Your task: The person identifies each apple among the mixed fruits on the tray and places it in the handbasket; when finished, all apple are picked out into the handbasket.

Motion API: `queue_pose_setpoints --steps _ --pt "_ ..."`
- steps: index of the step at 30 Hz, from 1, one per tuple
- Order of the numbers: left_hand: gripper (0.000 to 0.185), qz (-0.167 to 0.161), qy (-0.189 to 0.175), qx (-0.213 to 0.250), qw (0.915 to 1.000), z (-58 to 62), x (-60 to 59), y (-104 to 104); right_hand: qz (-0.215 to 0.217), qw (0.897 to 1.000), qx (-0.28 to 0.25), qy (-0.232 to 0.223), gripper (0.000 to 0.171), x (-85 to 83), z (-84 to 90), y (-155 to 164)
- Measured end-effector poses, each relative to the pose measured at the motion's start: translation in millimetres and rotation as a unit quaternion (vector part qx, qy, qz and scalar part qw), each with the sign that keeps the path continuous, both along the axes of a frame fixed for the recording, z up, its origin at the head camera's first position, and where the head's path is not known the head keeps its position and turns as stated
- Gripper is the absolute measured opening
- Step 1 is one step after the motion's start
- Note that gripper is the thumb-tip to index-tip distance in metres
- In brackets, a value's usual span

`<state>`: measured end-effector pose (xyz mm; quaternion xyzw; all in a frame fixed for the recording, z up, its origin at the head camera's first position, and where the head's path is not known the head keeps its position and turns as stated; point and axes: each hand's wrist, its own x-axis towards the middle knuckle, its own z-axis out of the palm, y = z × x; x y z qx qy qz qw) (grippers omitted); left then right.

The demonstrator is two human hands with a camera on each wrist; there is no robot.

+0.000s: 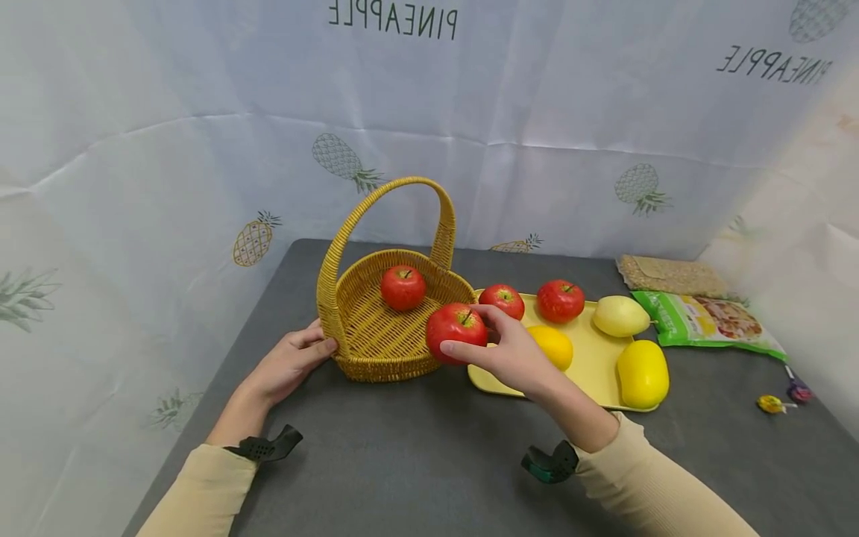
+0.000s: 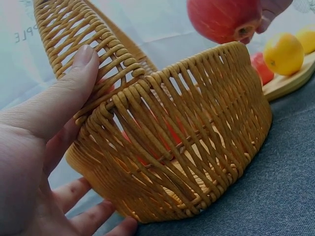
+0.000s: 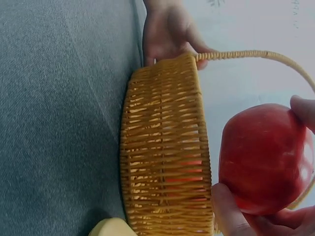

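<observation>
A red apple (image 1: 455, 333) is pinched between the thumb and fingers of my right hand (image 1: 513, 350). It hangs over the right rim of a yellow wicker basket (image 1: 376, 369), and in the left wrist view the held apple (image 2: 224, 19) shows above that rim. My left hand (image 1: 288, 365) holds the basket's left side at the foot of the handle. There the thumb (image 2: 81, 73) lies against the weave, with the other fingers along the side and lower down. Inside the basket sits another red apple (image 1: 403, 288), seen through the weave in both wrist views.
Right of the basket, a yellow tray (image 1: 590, 365) bears two red apples (image 1: 560, 300), a yellow lemon-like fruit (image 1: 552, 347), a pale pear (image 1: 620, 316) and a yellow mango-like fruit (image 1: 643, 374). Beyond lie a green packet (image 1: 711, 321), a tan packet (image 1: 671, 276) and two wrapped candies (image 1: 772, 404).
</observation>
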<state>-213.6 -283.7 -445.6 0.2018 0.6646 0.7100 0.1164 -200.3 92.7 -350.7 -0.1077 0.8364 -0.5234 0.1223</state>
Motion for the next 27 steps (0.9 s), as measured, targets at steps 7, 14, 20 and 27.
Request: queue_pose_setpoints --steps 7,14,20,27 --pt "0.034 0.005 -0.002 -0.007 1.0000 -0.3 -0.2 -2.2 0.017 1.000 0.003 0.007 0.075 -4.8 3.7 -11.0" --pt "0.033 0.005 -0.001 -0.004 1.0000 -0.3 0.0 -2.4 0.028 1.000 -0.002 -0.014 0.074 -15.3 6.3 -19.6" --pt "0.027 0.006 0.000 -0.005 1.0000 -1.4 1.7 -0.9 0.038 0.999 -0.018 -0.034 0.075 -25.5 7.8 -26.7" --pt "0.028 0.005 0.005 -0.004 1.0000 0.5 1.3 0.8 0.051 0.998 -0.016 -0.028 0.070 -35.0 11.2 -33.4"
